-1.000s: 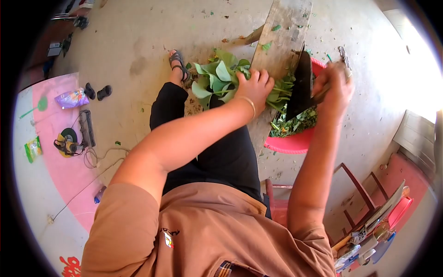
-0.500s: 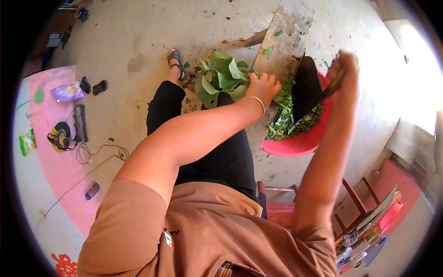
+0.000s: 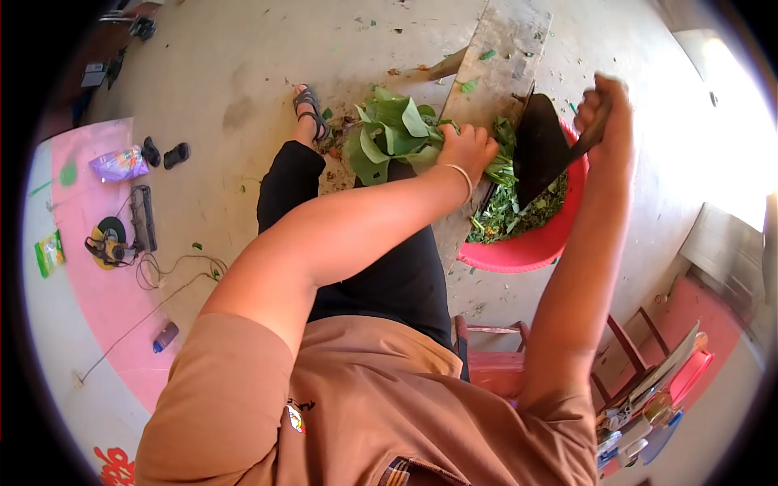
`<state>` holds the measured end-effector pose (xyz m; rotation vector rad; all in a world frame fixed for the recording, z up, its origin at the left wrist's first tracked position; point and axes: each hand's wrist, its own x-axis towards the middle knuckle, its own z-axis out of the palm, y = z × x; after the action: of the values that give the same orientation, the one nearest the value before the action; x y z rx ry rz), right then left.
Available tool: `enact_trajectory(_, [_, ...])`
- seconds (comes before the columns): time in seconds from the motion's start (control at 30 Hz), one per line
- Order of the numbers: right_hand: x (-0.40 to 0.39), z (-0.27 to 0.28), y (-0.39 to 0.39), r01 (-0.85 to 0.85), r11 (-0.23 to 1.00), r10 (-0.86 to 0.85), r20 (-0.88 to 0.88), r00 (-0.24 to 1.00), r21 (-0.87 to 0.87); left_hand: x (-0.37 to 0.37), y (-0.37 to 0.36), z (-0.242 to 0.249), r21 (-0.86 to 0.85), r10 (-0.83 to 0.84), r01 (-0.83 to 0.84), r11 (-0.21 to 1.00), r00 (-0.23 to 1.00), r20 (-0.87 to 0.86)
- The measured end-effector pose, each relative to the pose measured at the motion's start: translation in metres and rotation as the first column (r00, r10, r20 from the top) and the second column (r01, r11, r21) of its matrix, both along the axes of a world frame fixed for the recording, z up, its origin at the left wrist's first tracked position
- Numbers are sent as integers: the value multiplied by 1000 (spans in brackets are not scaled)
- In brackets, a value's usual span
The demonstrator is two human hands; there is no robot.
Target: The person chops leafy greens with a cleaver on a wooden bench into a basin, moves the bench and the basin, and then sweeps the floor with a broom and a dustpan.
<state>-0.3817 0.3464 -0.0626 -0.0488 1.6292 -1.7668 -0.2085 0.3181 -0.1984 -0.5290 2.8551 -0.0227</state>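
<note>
My left hand (image 3: pixel 468 152) is closed around a bundle of large green leaves (image 3: pixel 395 134) and presses it against the wooden bench (image 3: pixel 490 85). The bundle's cut end pokes out toward a broad dark blade (image 3: pixel 540 146). This lever chopper's blade seems fixed to the bench at its far end. My right hand (image 3: pixel 606 113) grips its handle (image 3: pixel 590 139), holding the blade raised at a tilt. Beneath the blade, a pink basin (image 3: pixel 506 257) holds chopped greens (image 3: pixel 519 217), and its rim curves around beside the bench.
Leaf scraps (image 3: pixel 332 146) lie on the floor near my sandalled foot (image 3: pixel 306 101). At left are a purple bag (image 3: pixel 119 164), black shoes (image 3: pixel 176 153), a power tool (image 3: pixel 107 243) and its cord (image 3: pixel 117 340). A wooden chair (image 3: pixel 494 368) stands close on my right.
My right hand has moved slightly up and away with the handle, and the blade has shifted with it. My left hand has edged right along with the leaves.
</note>
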Motion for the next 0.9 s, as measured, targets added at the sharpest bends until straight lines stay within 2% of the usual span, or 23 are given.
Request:
enact_trajectory(0.03, [25,3,9,26,1000,-25,-104,994,3,-3,1,-2,21,58,-59,998,998,28])
enact_trajectory(0.1, [60,-19,37,-11,1000,2,-324,946,-25,2,2,1,13,55,-56,998,998,22])
enact_trajectory(0.13, [77,-37,51,-39,993,-5,-375,927,-110,4,2,1,12,21,-22,1000,999,30])
enact_trajectory(0.17, [99,-45,58,-8,998,-18,-394,919,-65,6,0,1,6,-12,12,1000,999,36])
enact_trajectory(0.23, [102,-53,64,-21,996,-4,-277,961,-88,9,-1,-3,-5,-21,21,1000,999,28])
enact_trajectory(0.3, [72,-44,57,-92,995,77,-372,925,-23,17,2,-4,-44,-83,82,996,997,-6])
enact_trajectory(0.37, [33,-12,34,-2,998,-2,-80,997,-58,19,5,2,-53,-131,131,990,991,-7])
enact_trajectory(0.43, [2,4,13,58,998,-58,-10,998,2,13,8,2,-39,-93,94,995,995,32])
enact_trajectory(0.47, [2,6,10,52,999,-52,-16,998,0,6,9,2,11,-59,59,998,997,48])
enact_trajectory(0.53, [11,7,2,24,999,-23,-29,999,26,-6,14,7,-1,-8,8,1000,998,67])
enact_trajectory(0.6, [39,2,13,58,998,-55,-154,987,12,-11,19,6,1,59,-60,998,993,98])
enact_trajectory(0.7, [85,-35,47,-13,998,-8,-346,938,-58,-3,17,7,48,12,-16,999,996,90])
enact_trajectory(0.73, [103,-59,62,-19,998,-6,-377,926,-62,1,17,2,4,0,0,1000,996,92])
enact_trajectory(0.77, [117,-76,74,-22,998,-5,-405,914,-62,5,14,3,18,12,-13,1000,999,38])
enact_trajectory(0.83, [121,-84,78,-18,995,-18,-353,936,-98,13,7,11,52,5,-4,999,1000,-21])
enact_trajectory(0.9, [131,-89,85,17,992,-54,-297,953,-123,12,-4,19,5,25,-25,1000,995,-97])
